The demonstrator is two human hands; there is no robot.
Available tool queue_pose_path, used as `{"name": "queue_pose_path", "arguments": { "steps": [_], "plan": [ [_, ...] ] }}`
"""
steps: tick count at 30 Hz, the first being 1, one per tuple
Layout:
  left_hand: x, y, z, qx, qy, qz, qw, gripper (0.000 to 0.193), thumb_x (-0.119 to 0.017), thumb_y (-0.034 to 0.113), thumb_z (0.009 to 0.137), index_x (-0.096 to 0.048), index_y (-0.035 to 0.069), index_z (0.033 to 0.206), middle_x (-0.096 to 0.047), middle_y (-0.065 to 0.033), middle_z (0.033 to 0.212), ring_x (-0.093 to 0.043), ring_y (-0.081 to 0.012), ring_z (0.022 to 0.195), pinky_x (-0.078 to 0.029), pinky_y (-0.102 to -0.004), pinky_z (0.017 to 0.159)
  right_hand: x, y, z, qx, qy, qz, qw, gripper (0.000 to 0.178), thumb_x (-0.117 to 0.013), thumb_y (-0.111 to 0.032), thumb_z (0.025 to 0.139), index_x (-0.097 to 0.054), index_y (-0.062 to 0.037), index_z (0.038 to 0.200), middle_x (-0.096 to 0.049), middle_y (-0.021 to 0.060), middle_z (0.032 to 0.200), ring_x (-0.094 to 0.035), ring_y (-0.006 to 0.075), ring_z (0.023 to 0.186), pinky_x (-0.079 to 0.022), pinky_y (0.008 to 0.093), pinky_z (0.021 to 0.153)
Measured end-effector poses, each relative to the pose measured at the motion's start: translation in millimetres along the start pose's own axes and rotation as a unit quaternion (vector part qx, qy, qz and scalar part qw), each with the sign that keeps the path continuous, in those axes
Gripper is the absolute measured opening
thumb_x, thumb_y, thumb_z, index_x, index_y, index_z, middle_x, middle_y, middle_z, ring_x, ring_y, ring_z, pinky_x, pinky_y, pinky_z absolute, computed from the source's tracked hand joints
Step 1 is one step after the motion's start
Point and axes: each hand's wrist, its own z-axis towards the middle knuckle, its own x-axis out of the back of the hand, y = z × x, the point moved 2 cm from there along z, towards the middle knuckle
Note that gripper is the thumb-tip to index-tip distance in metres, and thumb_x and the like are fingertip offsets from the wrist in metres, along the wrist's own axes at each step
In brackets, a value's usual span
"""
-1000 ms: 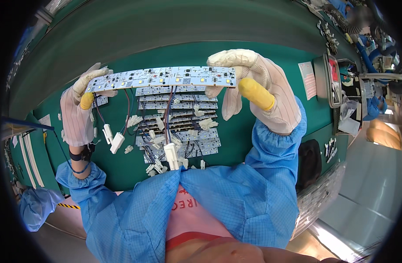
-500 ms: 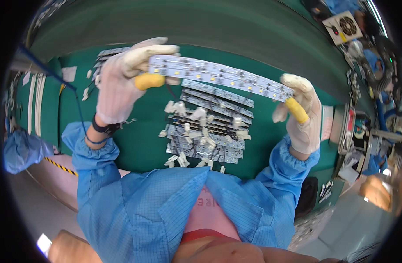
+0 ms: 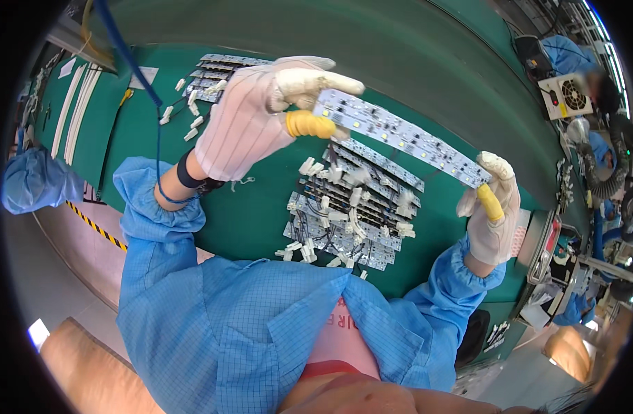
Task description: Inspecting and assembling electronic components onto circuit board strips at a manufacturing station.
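Though only partly legible, red lettering (image 3: 345, 319), LED board (image 3: 403, 138) beyond.

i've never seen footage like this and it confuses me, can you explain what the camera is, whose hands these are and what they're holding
There is no machine here: these are a person's own hands, in pale gloves with yellow finger covers. The picture comes from a wide fisheye camera worn on that person's head, looking down, which is why straight edges bend.

The left hand and right hand hold a strip-shaped circuit board by its two ends, lifted above the green work surface. Below it lies a group of similar boards, with wires and white connectors among them. A second group of boards lies further off, beyond the left forearm.
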Motion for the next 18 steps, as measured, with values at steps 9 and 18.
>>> {"name": "queue_pose_path", "arguments": {
  "steps": [9,18],
  "plan": [
    [-7.7,-3.5,7.2,0.216,-0.072,-0.109,0.968,0.040,-0.054,0.011,0.092,-0.054,-0.004,0.129,-0.066,-0.0110,0.111,-0.064,-0.0136,0.094,-0.048,-0.0245,0.086,-8.3,-18.3,-18.0,-0.011,-0.051,0.058,0.997,0.075,-0.077,-0.043,0.077,-0.049,0.0067,0.125,-0.062,0.0148,0.092,-0.057,0.0124,0.052,-0.043,0.0197,0.050],
    [-16.6,-7.1,7.3,0.227,-0.044,-0.155,0.960,0.042,-0.058,0.023,0.093,-0.057,-0.001,0.128,-0.069,-0.0087,0.102,-0.063,-0.0115,0.091,-0.046,-0.0241,0.088,3.2,-24.9,-12.0,-0.032,-0.059,0.026,0.997,0.079,-0.074,-0.047,0.078,-0.047,0.0074,0.127,-0.062,0.0136,0.094,-0.062,0.0151,0.065,-0.048,0.0229,0.057]
  ]
}}
